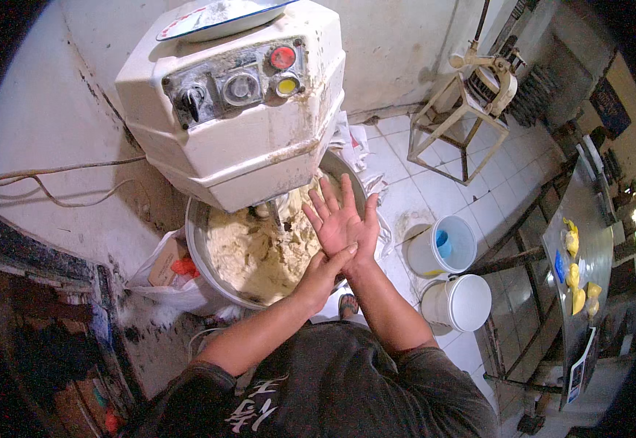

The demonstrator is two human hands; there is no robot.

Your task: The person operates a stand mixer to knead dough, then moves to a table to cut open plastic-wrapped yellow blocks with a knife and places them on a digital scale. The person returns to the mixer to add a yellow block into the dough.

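My right hand (345, 227) is held palm up with fingers spread, above the right part of a metal mixing bowl (200, 263). My left hand (323, 274) is wrapped around the base of the right palm and the wrist, its thumb lying across them. Pale, lumpy dough (252, 263) fills much of the bowl. Over the bowl stands the off-white head of a dough mixer (241, 148), with a black knob (192, 101), a dial (240, 89), a red button (283, 57) and a yellow button (286, 85). Whether the mixer turns cannot be told.
An enamel plate (225, 24) of white powder lies on the mixer. Right of the bowl are an open bucket (419, 252) and a lidded one (470, 303). A metal table (597, 263) with yellow bags stands further right, a metal-framed stand (463, 126) behind. A plastic bag (156, 274) sits at left.
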